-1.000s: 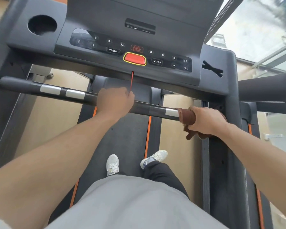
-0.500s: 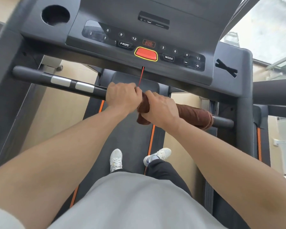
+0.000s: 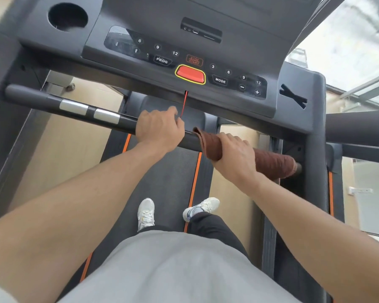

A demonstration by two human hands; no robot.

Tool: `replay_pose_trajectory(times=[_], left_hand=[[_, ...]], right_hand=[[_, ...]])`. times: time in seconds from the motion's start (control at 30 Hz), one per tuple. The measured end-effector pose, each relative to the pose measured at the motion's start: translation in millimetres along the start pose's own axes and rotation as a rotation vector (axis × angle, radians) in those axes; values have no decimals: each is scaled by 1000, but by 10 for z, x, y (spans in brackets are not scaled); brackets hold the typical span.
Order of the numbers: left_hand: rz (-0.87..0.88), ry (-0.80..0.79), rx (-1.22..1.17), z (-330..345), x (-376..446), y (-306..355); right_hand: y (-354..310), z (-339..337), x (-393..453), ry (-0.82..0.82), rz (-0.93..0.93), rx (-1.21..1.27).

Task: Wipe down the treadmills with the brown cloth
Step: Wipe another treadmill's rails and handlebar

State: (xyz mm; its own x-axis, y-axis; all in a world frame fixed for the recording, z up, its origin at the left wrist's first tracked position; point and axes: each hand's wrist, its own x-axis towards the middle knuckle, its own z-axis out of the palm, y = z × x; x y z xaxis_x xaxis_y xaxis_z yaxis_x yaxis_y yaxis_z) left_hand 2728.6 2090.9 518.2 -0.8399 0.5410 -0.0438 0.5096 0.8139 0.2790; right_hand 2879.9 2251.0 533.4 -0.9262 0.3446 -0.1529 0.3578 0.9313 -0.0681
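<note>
I stand on a dark treadmill. Its black handlebar crosses the view below the console. My left hand grips the bar near its middle, beside the red safety cord. The brown cloth is wrapped round the right part of the bar. My right hand grips the cloth and the bar through it, a short way right of my left hand. The cloth reaches almost to the bar's right end.
Two silver sensor pads sit on the left part of the bar. The console has a red stop button and a round cup holder at upper left. My white shoes stand on the belt. Another treadmill's arm lies at right.
My right hand slid the cloth left along the bar to my left hand, then drew back slightly to the right. My left hand kept its grip on the bar.
</note>
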Motion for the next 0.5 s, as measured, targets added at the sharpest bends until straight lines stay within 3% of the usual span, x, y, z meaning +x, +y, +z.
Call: replay_pose_trajectory(times=[0.13,0.23,0.37,0.5], left_hand=[[-21,16,-49,-56,-23,11],[-16,18,-64,-67,-28,-1],[-15,32,-52,-61,-31,9],[-18,48,-74,-63,-32,2]], right_hand=[[-649,241,69,201,14,31],[-675,271,41,238,-52,-5],[-362,94,144,110,-132,-71],[-189,-132,263,-183,-87,50]])
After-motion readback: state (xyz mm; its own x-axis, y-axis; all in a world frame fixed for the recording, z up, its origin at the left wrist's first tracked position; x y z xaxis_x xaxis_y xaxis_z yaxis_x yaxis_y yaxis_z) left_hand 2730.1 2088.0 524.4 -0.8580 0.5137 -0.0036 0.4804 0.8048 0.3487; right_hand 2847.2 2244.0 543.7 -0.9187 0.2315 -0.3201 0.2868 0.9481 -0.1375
